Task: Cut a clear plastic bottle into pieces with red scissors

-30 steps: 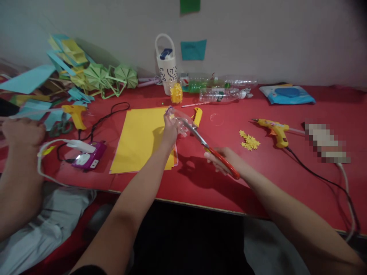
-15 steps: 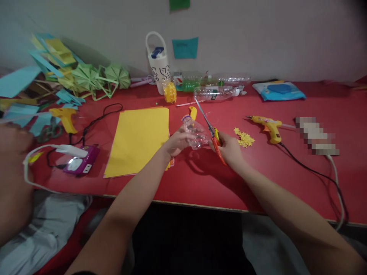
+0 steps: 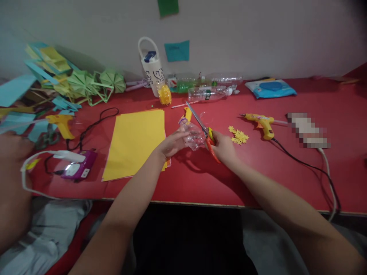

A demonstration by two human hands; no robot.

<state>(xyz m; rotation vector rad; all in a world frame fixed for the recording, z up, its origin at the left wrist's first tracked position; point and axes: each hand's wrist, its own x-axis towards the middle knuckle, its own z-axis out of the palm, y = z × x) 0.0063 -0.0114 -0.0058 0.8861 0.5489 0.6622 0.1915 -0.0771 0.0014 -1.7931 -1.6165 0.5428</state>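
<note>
My left hand (image 3: pixel 174 142) is closed around a cut piece of clear plastic bottle (image 3: pixel 195 138), its purple-ringed neck pointing up and to the left. My right hand (image 3: pixel 225 147) grips a pair of scissors (image 3: pixel 212 149) by orange-red handles. The long metal blades run up and left, over the right side of the bottle piece; whether they touch it I cannot tell. Just behind the bottle lies a yellow-handled tool (image 3: pixel 187 113), partly hidden. Small yellow paper stars (image 3: pixel 239 135) lie in a pile to the right of my right hand.
Yellow paper sheets (image 3: pixel 137 141) lie left of my hands. A glue gun (image 3: pixel 262 124) with a trailing cord is at right. Plastic bottles (image 3: pixel 206 93), a white tumbler (image 3: pixel 154 74) and a wipes pack (image 3: pixel 271 89) line the back. Another person's arm (image 3: pixel 13 183) and a purple power strip (image 3: pixel 82 165) are at left.
The view has shifted slightly, so most of the table's things appear a little further left. Both hands keep their hold on the bottle piece and the scissors, with little other change.
</note>
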